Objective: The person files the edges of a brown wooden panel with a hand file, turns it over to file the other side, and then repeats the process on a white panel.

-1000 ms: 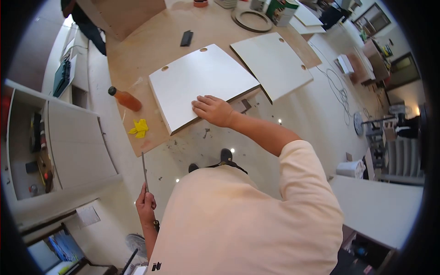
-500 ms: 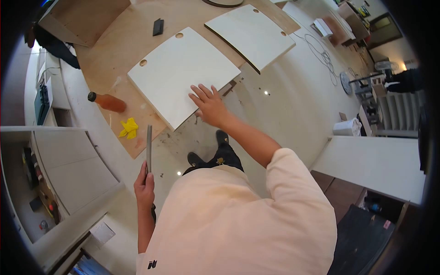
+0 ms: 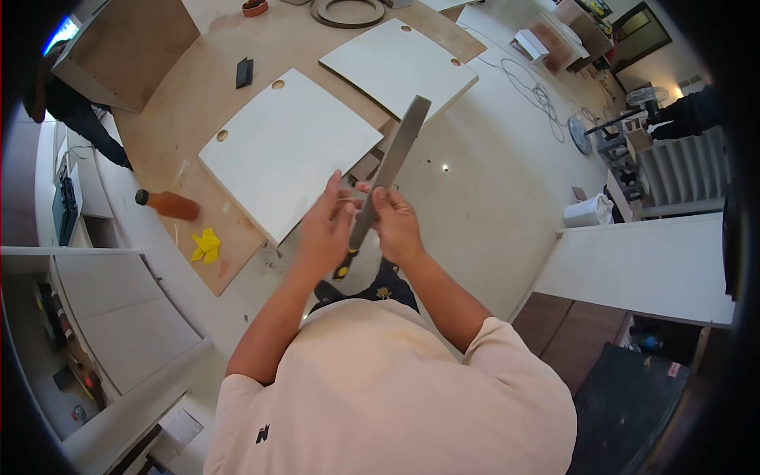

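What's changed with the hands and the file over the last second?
The flat file came from the person's left side to the front of the body. The right hand left the nearer white panel and took hold of the file. The left hand came inward with it; whether it has fully let go is unclear. Both white panels, the orange bottle and crumpled yellow piece stayed put.

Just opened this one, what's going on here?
A person grips a long, flat metal file in their right hand, its black and yellow handle pointing back towards the body. The left hand is loosely open beside it; whether it touches the file is unclear. In front, two white panels with round recesses lie on the wooden table, with an orange bottle to the left.
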The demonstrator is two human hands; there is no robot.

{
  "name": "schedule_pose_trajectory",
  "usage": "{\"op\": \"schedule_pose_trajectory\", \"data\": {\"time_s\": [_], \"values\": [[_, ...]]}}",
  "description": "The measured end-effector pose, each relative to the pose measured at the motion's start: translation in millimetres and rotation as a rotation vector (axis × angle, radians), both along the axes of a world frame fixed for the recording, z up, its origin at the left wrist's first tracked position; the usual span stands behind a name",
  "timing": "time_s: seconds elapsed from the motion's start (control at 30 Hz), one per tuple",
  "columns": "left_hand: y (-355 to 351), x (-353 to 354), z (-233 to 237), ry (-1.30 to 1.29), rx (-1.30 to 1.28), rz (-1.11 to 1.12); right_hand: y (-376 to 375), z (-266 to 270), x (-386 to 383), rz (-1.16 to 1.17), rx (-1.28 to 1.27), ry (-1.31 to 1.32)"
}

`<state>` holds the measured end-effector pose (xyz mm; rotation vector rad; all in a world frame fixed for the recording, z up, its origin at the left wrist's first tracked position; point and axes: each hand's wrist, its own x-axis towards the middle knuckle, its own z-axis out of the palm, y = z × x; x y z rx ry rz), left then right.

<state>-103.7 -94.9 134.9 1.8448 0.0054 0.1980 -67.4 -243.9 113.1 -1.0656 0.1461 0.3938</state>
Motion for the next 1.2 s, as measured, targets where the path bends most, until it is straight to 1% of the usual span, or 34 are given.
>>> {"op": "schedule_pose_trajectory", "data": {"time_s": [0.03, 0.07, 0.13, 0.17, 0.23, 0.27, 0.3, 0.33, 0.37, 0.43, 0.47, 0.53, 0.63, 0.73, 0.77, 0.83, 0.93, 1.03, 1.13, 1.2], "values": [[7, 11, -6, 0.076, 0.065, -0.003, -16, -4, 9, -0.027, -0.051, -0.006], [12, 23, -13, 0.156, 0.131, -0.005, -36, -16, 21, -0.02, -0.158, -0.017], [15, 45, -38, 0.13, 0.437, -0.008, -75, -41, 44, 0.009, -0.373, -0.033], [16, 55, -53, 0.116, 0.589, -0.006, -89, -40, 49, 0.065, -0.526, -0.046], [17, 78, -78, 0.101, 0.76, -0.036, -109, -36, 66, 0.176, -0.827, -0.095], [20, 91, -91, 0.098, 0.846, -0.05, -116, -49, 72, 0.121, -0.911, -0.315], [26, 105, -102, 0.106, 0.869, 0.015, -122, -72, 75, 0.065, -0.988, -0.532], [32, 120, -111, 0.119, 0.892, 0.075, -125, -82, 77, 0.007, -1.056, -0.744], [39, 131, -121, 0.136, 0.914, 0.133, -131, -93, 79, 0.084, -1.103, -0.765], [49, 145, -127, 0.282, 0.984, 0.274, -133, -98, 85, 0.243, -1.194, -0.811], [54, 150, -130, 0.349, 1.015, 0.346, -131, -105, 85, 0.282, -1.233, -0.803], [59, 148, -134, 0.387, 1.079, 0.349, -126, -115, 80, 0.356, -1.324, -0.781], [57, 148, -138, 0.429, 1.126, 0.336, -117, -124, 82, 0.361, -1.331, -0.784], [60, 149, -137, 0.402, 1.148, 0.33, -88, -134, 118, 0.314, -1.388, -0.853], [59, 145, -137, 0.382, 1.155, 0.321, -81, -132, 127, 0.315, -1.355, -0.845], [58, 144, -135, 0.428, 1.156, 0.302, -69, -121, 147, 0.291, -1.291, -0.853], [60, 145, -130, 0.454, 1.16, 0.274, -91, -121, 113, 0.26, -1.35, -0.867], [62, 145, -134, 0.433, 1.147, 0.272, -103, -110, 74, 0.366, -1.356, -0.718], [62, 145, -135, 0.403, 1.127, 0.276, -77, -129, 115, 0.282, -1.419, -0.79], [63, 139, -131, 0.41, 1.128, 0.257, -60, -129, 146, 0.247, -1.38, -0.774]]}}
